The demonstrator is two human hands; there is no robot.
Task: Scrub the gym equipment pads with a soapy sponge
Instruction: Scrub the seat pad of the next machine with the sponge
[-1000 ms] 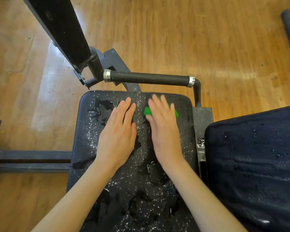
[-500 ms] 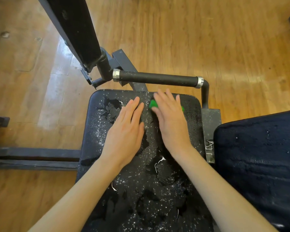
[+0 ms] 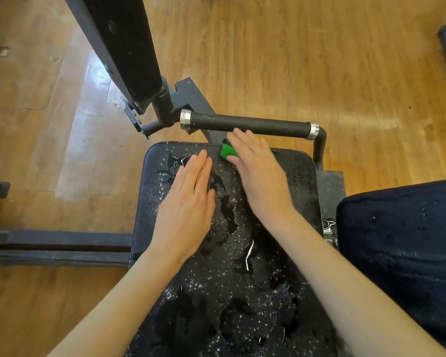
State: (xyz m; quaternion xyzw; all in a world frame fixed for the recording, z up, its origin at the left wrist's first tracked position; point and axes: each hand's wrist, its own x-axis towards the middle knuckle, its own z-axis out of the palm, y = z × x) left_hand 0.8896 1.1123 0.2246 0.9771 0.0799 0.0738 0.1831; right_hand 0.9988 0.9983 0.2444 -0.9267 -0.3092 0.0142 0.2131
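A black gym pad (image 3: 299, 176), wet and flecked with white suds, fills the lower middle of the view. A green sponge (image 3: 227, 151) lies at the pad's far edge, mostly covered by my right hand (image 3: 258, 173), which presses down on it with straight fingers that reach past the pad's edge. My left hand (image 3: 188, 202) lies flat on the pad just left of the right hand, fingers straight and together.
A black handle bar (image 3: 245, 124) with chrome ends runs just beyond the pad. A dark upright frame (image 3: 124, 45) rises at the upper left. Another wet dark pad (image 3: 402, 240) sits at the right. A metal floor beam (image 3: 57, 246) lies left on the wooden floor.
My right hand has pushed the sponge forward from the pad's upper middle to its far edge. My left hand has stayed flat on the pad beside it.
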